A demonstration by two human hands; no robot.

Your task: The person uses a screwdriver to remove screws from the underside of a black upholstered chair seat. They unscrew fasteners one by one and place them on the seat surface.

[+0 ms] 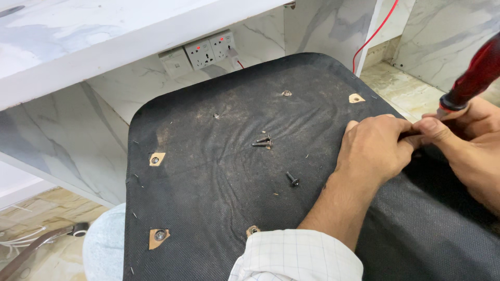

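A screw is being driven at the right edge of the upturned seat base [219, 171]. The left hand [372, 148] pinches and steadies the spot; the right hand [458, 130] grips a red-handled screwdriver [476, 75]. Judging by 3 loose screws [265, 141] lying mid-panel, more fastening follows. The black fabric looks dusty and wrinkled.

Left sleeve [297, 257]: my white shirt cuff with a thin grey check, bottom centre of the frame.
Left hand [372, 148]: bare, no ring or watch.
Right hand [458, 130]: bare, right edge, no sleeve showing.
Trousers [104, 244]: pale blue denim knee, lower left.
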